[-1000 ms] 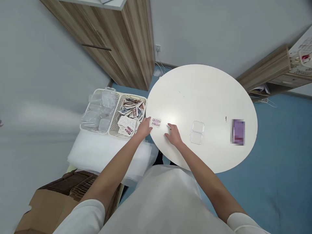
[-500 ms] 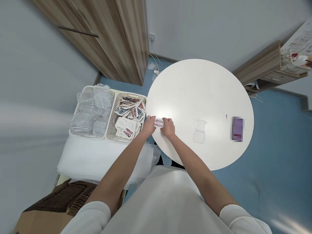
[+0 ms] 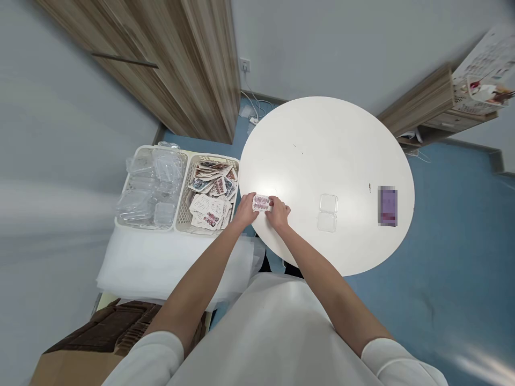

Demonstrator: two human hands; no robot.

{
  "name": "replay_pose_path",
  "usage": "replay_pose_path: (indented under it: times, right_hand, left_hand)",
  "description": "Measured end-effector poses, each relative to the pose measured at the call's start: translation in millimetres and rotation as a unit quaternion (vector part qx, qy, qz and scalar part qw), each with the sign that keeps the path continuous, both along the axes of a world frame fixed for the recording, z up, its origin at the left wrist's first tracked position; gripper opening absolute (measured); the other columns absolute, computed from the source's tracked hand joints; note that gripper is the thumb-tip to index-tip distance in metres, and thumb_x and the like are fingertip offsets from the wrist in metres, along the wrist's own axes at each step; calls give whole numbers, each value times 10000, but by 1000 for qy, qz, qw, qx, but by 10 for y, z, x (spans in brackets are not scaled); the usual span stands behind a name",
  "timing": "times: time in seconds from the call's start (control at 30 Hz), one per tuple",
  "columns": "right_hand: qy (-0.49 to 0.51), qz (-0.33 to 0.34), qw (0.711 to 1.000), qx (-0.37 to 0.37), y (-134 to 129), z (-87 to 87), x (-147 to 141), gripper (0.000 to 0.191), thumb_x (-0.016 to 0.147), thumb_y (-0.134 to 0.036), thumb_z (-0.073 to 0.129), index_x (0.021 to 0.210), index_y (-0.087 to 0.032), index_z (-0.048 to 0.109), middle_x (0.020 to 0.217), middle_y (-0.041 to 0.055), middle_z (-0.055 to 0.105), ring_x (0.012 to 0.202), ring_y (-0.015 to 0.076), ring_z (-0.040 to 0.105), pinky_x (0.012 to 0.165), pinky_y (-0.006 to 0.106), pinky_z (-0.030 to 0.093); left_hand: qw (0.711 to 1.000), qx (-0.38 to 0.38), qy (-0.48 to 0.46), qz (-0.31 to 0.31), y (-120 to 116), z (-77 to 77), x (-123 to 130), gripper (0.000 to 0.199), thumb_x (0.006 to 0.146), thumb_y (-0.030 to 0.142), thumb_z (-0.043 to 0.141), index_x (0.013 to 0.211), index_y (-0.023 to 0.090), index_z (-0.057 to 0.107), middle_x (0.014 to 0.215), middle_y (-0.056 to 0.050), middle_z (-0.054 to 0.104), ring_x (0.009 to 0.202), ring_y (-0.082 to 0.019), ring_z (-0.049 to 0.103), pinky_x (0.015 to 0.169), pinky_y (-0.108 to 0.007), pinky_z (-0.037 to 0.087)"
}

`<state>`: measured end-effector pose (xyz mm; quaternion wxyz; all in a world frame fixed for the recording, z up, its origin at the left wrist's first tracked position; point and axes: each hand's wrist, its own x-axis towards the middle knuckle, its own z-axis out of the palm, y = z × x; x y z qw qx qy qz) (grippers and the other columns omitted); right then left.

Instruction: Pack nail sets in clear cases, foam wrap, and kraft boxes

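White table (image 3: 322,155), card (image 3: 261,202), long axis seemingly from left hand (image 3: 246,210) to right hand (image 3: 278,213)

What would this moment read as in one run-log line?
left hand: holds left end of patterned card | right hand: holds its right end | open clear case: on white table, right of right hand
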<state>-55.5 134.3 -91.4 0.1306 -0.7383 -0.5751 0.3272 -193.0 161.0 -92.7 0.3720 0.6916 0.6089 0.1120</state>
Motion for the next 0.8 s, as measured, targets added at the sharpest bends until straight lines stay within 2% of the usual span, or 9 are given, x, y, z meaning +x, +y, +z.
replay_pose_path:
  times: [0.13, 0.3, 0.4, 0.6, 0.7, 0.8]
  right_hand:
    - [38, 18, 999, 0, -44, -19, 107, 651, 645, -125, 505, 1244, -239, 278, 1001, 24, 524, 970, 191, 465, 899, 389, 247]
    - [63, 41, 997, 25, -221, 57, 439, 623, 676, -151, 506, 1254, -236, 290, 1049, 44, 503, 1018, 195, 447, 903, 375, 294]
    - [69, 30, 996, 40, -406, 161, 766, 589, 696, -158, 495, 1248, -240, 305, 1036, 39, 509, 1004, 193, 456, 903, 377, 316]
    - [81, 21, 995, 54, -820, 326, 1594, 552, 717, -209, 504, 1240, -238, 328, 1016, 47, 513, 983, 213, 465, 881, 401, 353]
    - [64, 15, 997, 49, -956, 316, 1973, 558, 702, -239, 534, 1227, -257, 345, 1042, 49, 494, 1010, 225, 446, 869, 406, 363]
    - [51, 12, 998, 41, -999, 241, 2247, 568, 686, -261, 556, 1218, -273, 358, 1112, 54, 448, 1060, 239, 406, 878, 415, 355]
  left_hand:
    - [1000, 15, -17, -5, -58, 25, 32, 635, 635, 123, 572, 1224, 158, 337, 1045, -93, 450, 987, -219, 474, 830, -325, 401]
    - [997, 36, -58, -38, -170, 121, 218, 633, 652, 164, 586, 1233, 190, 337, 1031, -74, 457, 916, -194, 495, 807, -326, 415]
    - [992, 43, -91, -73, -286, 201, 483, 630, 667, 178, 584, 1241, 203, 325, 1020, -64, 456, 845, -169, 500, 769, -317, 430]
    - [981, 31, -126, -143, -542, 323, 1193, 592, 689, 206, 578, 1231, 236, 344, 980, -49, 473, 797, -161, 502, 726, -320, 443]
    - [977, 2, -126, -174, -607, 328, 1522, 599, 680, 211, 586, 1230, 238, 348, 990, -52, 475, 811, -171, 503, 750, -341, 443]
    - [977, -3, -119, -179, -620, 288, 1778, 616, 656, 215, 617, 1216, 233, 360, 1025, -62, 467, 899, -198, 487, 808, -366, 425]
